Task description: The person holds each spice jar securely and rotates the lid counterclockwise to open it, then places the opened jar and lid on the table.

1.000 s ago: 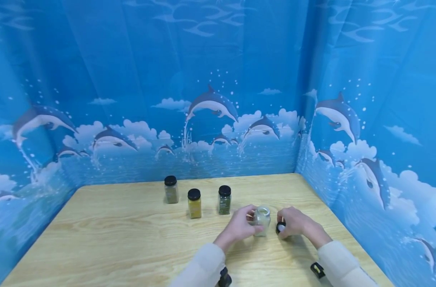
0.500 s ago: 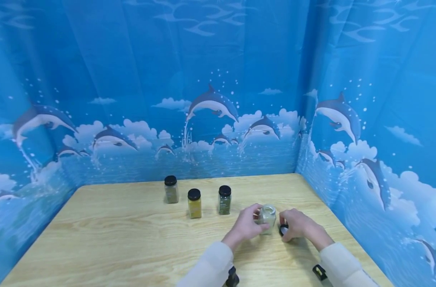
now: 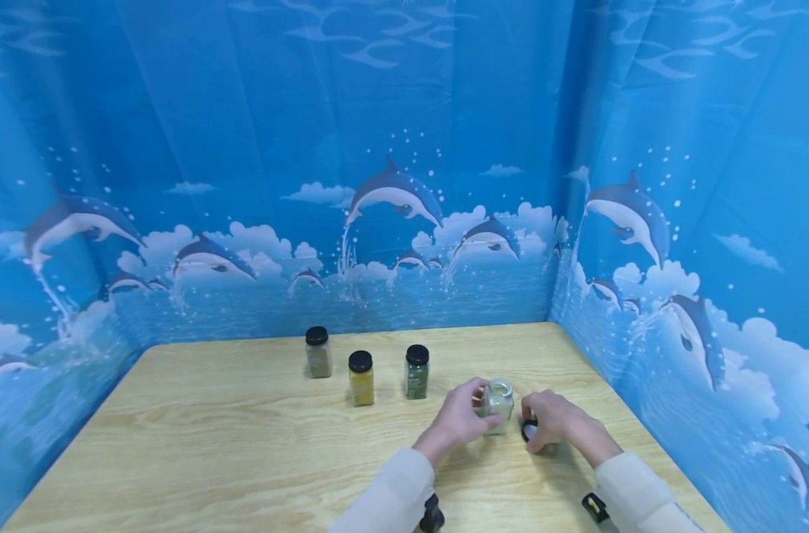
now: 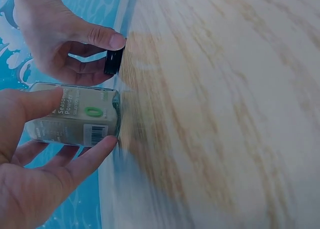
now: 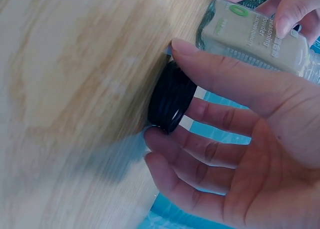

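Observation:
My left hand (image 3: 460, 416) grips an uncapped square glass jar (image 3: 499, 406) of pale seasoning powder, thumb on one side and fingers on the other. The jar is upright at the table's right half, its mouth facing up. Just right of it, my right hand (image 3: 557, 420) pinches a black screw lid (image 3: 529, 430) between thumb and fingers. In the right wrist view the lid (image 5: 172, 99) stands on edge against or very near the tabletop; contact is hard to tell. Printed text and a barcode show on the jar (image 4: 82, 114) in the left wrist view.
Three capped spice jars stand left of the hands: a green one (image 3: 417, 374), a yellow one (image 3: 360, 381) and a greyish-brown one (image 3: 318, 354). The wooden table (image 3: 211, 437) meets a blue dolphin-print curtain (image 3: 277, 185) at the back and right.
My left hand has carried the jar a little to the right. The right hand and lid have shifted slightly right and nearer to me. The three capped jars stayed put.

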Tool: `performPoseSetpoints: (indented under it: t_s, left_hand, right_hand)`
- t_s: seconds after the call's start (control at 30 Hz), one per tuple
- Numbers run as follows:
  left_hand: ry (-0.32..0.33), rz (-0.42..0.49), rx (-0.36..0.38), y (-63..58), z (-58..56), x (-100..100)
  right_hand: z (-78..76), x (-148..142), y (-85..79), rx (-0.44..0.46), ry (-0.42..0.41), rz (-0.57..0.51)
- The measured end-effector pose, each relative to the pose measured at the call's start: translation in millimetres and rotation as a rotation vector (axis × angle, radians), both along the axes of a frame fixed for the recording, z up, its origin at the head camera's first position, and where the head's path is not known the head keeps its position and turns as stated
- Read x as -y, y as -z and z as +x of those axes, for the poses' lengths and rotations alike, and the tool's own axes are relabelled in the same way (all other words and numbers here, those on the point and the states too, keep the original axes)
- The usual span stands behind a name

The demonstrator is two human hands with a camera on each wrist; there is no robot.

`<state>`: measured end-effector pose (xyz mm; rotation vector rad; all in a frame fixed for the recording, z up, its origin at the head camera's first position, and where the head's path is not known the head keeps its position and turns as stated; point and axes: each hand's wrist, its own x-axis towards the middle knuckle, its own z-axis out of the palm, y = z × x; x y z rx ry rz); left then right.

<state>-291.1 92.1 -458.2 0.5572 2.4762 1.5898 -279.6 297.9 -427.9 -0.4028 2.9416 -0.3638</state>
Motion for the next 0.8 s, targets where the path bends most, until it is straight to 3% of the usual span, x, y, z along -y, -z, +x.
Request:
performPoseSetpoints:
  t_s: [0.23, 0.4, 0.5, 0.63, 0.73, 0.8]
  left_hand:
    - [0.000, -0.004, -0.016, -8.7, 1.4, 15]
    - [-0.024, -0.041, -0.099, -21.1, 1.2, 38]
    - [-0.071, -0.092, -0.199, -30.1, 0.0, 56]
    - [-0.193, -0.112, -0.291, -40.3, -2.9, 78]
    - [-0.281, -0.093, -0.283, -45.3, -6.8, 92]
    - [-0.306, -0.096, -0.249, -46.2, -11.0, 98]
  right_hand:
    - [0.8, 1, 0.4, 0.010, 0.009, 0.008]
    - [1.2, 0, -3.2, 0.032, 0.016, 0.013]
    - [0.6, -1, -12.9, 0.047, 0.010, 0.030]
    - [-1.8, -2, -35.8, 0.016, -0.010, 0.044]
    - [-3.2, 1, -54.3, -0.068, -0.028, 0.030]
    - [-3.8, 5, -64.3, -0.134, -0.033, 0.007]
